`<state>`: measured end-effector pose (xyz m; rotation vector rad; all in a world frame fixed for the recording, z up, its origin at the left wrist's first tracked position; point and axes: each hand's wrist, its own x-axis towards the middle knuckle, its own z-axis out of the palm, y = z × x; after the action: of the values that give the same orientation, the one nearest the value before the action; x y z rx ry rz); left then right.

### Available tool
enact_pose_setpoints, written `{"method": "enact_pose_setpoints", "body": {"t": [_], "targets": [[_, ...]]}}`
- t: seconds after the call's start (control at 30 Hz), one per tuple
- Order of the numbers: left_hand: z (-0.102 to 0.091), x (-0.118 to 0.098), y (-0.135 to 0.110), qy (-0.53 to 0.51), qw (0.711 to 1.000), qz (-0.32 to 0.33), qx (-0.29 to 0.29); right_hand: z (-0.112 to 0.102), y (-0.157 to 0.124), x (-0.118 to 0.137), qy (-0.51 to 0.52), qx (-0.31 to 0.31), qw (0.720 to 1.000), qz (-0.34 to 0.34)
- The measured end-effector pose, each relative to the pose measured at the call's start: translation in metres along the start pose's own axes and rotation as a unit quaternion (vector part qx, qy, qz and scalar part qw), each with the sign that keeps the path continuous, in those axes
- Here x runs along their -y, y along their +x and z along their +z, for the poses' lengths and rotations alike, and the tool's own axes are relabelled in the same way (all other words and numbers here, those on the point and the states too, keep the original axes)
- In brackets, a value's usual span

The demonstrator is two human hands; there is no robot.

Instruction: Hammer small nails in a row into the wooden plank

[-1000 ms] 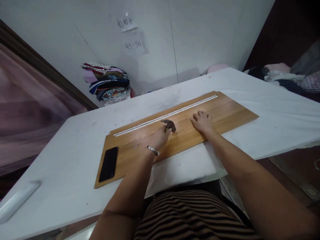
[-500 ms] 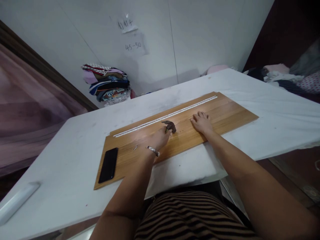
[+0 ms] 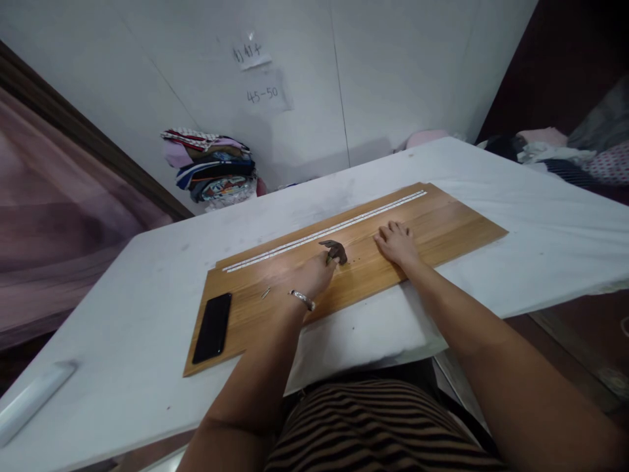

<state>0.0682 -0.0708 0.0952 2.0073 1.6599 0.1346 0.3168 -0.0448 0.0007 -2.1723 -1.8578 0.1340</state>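
My left hand (image 3: 314, 275), with a silver bracelet at the wrist, is closed around a claw hammer (image 3: 336, 252). The dark hammer head shows just past my fingers, low over a wood-grain board (image 3: 457, 226); whether it touches the surface I cannot tell. Most of the handle is hidden by the hand. A short row of small dark dots (image 3: 354, 261) marks the board right of the hammer head. Resting palm down on the board, my right hand (image 3: 396, 244) has its fingers spread and holds nothing. Small metal nails (image 3: 266, 293) lie left of my left wrist.
A black phone (image 3: 212, 328) lies on the board's left end. Two white strips (image 3: 327, 231) run along its far side. The board sits on a white-covered table (image 3: 147, 288), with a plastic roll (image 3: 37, 400) at left. Folded clothes (image 3: 216, 167) are stacked by the wall.
The whole view has shifted very slightly. Both hands and the hammer stay in nearly the same place on the board.
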Motion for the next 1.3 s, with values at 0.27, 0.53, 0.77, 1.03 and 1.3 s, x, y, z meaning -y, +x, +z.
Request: {"method": "enact_pose_setpoints", "body": {"t": [0.27,0.53,0.77,1.03,1.3], "targets": [[-0.0012,-0.0004,-0.0009,-0.022,1.000,-0.005,0.005,0.0034,0.0023,-0.0023,0.005,0.003,1.000,-0.001],[-0.0026,-0.0029,-0.0041,-0.007,1.000,-0.003,0.003,0.0019,0.0015,-0.0010,0.000,0.004,1.000,-0.003],[-0.0025,-0.0011,-0.0020,-0.012,1.000,-0.001,0.000,0.0020,0.0011,-0.0012,0.001,0.000,1.000,-0.003],[-0.0006,-0.0012,-0.0027,0.006,1.000,-0.001,0.004,0.0021,0.0010,-0.0005,0.004,-0.004,1.000,-0.002],[-0.0017,-0.0012,-0.0018,-0.004,1.000,0.004,0.001,0.0001,0.0000,0.0006,0.005,0.001,1.000,0.001]]}}
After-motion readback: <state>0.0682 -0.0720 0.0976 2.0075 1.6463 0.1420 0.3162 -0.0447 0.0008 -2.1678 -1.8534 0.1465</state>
